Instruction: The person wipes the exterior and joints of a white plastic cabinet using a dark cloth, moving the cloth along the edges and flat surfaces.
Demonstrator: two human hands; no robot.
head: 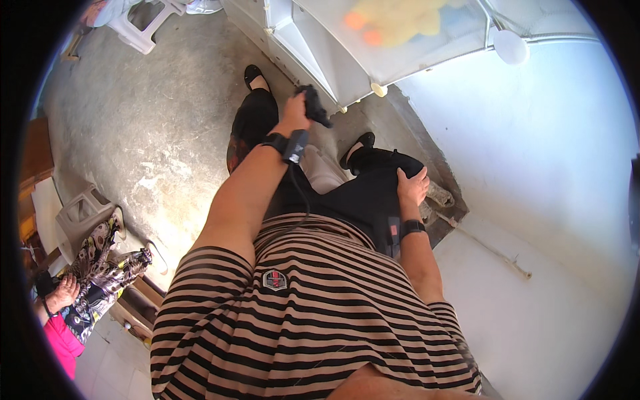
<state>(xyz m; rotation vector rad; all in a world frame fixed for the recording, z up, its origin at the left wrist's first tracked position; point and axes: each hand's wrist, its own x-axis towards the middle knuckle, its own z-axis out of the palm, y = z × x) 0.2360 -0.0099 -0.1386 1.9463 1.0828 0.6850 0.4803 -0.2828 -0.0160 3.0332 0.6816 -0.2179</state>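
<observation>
My left hand is raised in front of my left leg and holds a crumpled dark item, which looks like black cloth, close to the lower edge of a white cabinet or shelf. My right hand rests on my right knee, its fingers spread over the black trousers, with nothing seen in it. Both wrists wear dark bands, and a small black device with a cable sits at the left one. Between my legs part of a pale seat or stool shows.
The white cabinet with mesh-like panels stands ahead, beside a white wall. Rolled material and a thin pole lie at right. A person in patterned trousers is at lower left, near a plastic stool. Another stool stands at upper left.
</observation>
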